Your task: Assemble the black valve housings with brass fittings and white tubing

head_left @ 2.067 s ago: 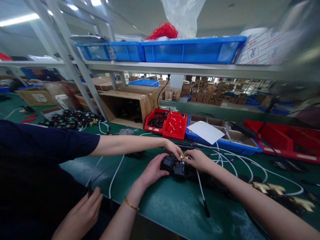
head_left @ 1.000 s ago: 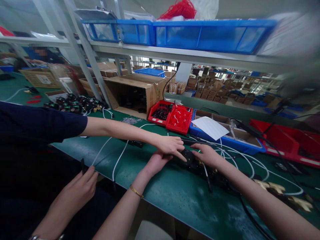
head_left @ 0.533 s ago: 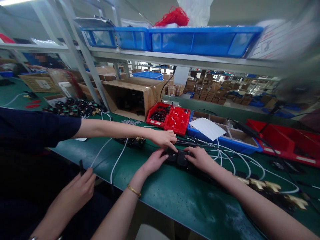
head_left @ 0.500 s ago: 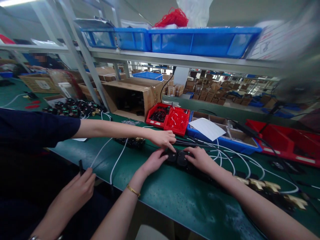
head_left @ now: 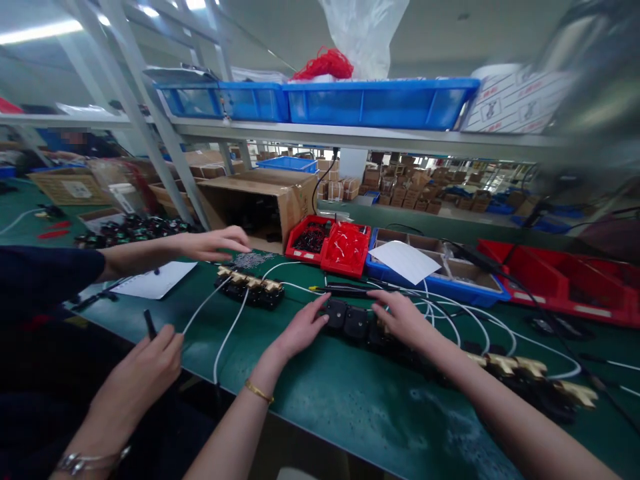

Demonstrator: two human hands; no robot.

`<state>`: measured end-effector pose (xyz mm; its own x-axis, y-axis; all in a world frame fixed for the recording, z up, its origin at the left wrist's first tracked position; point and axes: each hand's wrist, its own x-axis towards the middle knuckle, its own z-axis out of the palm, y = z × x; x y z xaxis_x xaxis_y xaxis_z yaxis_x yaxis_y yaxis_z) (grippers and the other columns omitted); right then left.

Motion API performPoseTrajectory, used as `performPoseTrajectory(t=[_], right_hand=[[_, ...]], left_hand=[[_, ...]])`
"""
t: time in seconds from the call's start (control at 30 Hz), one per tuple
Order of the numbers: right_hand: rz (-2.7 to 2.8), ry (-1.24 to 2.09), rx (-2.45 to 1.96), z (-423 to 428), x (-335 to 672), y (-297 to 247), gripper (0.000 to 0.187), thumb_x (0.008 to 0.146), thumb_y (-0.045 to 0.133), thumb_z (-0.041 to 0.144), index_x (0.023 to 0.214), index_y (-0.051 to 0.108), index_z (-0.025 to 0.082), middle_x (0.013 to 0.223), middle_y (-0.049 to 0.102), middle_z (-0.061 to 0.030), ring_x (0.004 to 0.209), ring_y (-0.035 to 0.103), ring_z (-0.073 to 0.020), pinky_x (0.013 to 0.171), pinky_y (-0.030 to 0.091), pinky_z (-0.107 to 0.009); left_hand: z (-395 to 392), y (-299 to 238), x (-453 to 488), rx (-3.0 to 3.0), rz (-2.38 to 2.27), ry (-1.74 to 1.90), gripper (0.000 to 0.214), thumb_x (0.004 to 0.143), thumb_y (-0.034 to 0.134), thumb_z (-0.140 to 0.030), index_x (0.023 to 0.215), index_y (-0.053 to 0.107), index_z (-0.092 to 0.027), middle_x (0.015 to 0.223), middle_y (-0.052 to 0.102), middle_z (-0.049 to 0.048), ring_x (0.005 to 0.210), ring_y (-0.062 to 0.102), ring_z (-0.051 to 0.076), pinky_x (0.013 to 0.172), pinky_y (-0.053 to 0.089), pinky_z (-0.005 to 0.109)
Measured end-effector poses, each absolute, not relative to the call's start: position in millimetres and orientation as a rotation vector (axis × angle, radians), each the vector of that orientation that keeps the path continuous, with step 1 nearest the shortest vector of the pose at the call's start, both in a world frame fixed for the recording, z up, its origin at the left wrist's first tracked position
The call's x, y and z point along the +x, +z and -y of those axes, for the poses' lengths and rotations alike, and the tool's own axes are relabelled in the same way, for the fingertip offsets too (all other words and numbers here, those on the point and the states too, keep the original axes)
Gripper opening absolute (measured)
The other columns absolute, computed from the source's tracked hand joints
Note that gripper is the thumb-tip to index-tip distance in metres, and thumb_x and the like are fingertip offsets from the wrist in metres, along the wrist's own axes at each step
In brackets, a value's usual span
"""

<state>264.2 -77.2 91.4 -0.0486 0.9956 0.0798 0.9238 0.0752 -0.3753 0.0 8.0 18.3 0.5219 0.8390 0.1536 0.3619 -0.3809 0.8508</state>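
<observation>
Two square black plastic housings (head_left: 356, 322) sit side by side on the green bench, at the left end of a dark row of parts. My left hand (head_left: 300, 328), with a gold bangle at the wrist, has its fingers stretched out and apart at the left edge of that pair. Above the right end, my right hand (head_left: 403, 320) hovers with spread, slightly bent fingers, close to a brass fitting (head_left: 383, 327) it partly covers. Behind the housings lies a thin black tool with a yellow tip (head_left: 316, 289). My right forearm hides much of the row.
A co-worker's hand (head_left: 213, 244) reaches over the bench at left; their other hand (head_left: 145, 373) holds a black pen-like object. Brass-topped black assemblies (head_left: 250, 285) with white tubes lie between us. Red bins (head_left: 345, 248), a blue divided tray (head_left: 453, 288) and a carton (head_left: 287, 187) line the back.
The co-worker's pointing hand has withdrawn leftward from the black housings, uncovering the brass-topped assembly. My right hand has come off the right housing and now sits apart from it.
</observation>
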Motion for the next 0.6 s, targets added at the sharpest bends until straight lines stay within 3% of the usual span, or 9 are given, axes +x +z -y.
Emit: performPoseTrajectory(t=[0.13,0.27,0.37,0.47,0.6], right_hand=[[1.832,0.23,-2.007,120.5,304.6,105.5,0.038,0.105,0.037,0.029,0.137,0.056,0.021,0.118,0.068,-0.0108,0.112,0.062,-0.0242,0.099,0.051,-0.04],[1.906,0.24,-2.092,160.8,305.0,90.4,0.034,0.097,0.054,0.05,0.117,0.066,0.025,0.104,0.068,-0.011,0.101,0.062,-0.0309,0.088,0.053,-0.046],[1.988,0.229,-2.171,169.8,289.2,78.9,0.025,0.092,0.064,0.034,0.113,0.066,0.021,0.104,0.068,-0.0129,0.1,0.062,-0.0338,0.086,0.052,-0.048],[2.058,0.247,-2.2,163.5,290.2,87.6,0.023,0.088,0.06,0.013,0.109,0.066,0.02,0.1,0.07,-0.0101,0.095,0.066,-0.0287,0.082,0.053,-0.041],[2.13,0.162,-2.149,138.5,322.9,111.8,0.018,0.098,0.055,0.022,0.104,0.072,0.025,0.106,0.071,-0.0056,0.096,0.068,-0.0237,0.082,0.051,-0.034]], left_hand=[[13.0,22.0,1.1,2.024,-1.106,0.914,0.044,0.095,0.053,-0.024,0.139,0.054,-0.023,0.129,0.063,0.0107,0.114,0.065,0.025,0.106,0.051,0.046],[50.7,20.4,14.1,2.08,-1.171,1.059,0.019,0.097,0.049,-0.023,0.113,0.062,-0.023,0.11,0.063,0.0079,0.104,0.064,0.025,0.097,0.053,0.042],[76.3,15.8,28.7,2.135,-1.142,1.077,0.012,0.096,0.052,-0.02,0.103,0.062,-0.024,0.101,0.064,0.0062,0.098,0.065,0.025,0.09,0.054,0.04],[91.5,12.9,39.0,2.196,-1.092,1.063,0.014,0.095,0.055,-0.016,0.102,0.063,-0.024,0.1,0.065,0.0055,0.096,0.065,0.024,0.087,0.055,0.038],[98.1,16.6,45.6,2.283,-1.054,1.059,0.019,0.091,0.059,-0.009,0.102,0.065,-0.024,0.1,0.066,0.0044,0.097,0.065,0.024,0.086,0.054,0.039]])
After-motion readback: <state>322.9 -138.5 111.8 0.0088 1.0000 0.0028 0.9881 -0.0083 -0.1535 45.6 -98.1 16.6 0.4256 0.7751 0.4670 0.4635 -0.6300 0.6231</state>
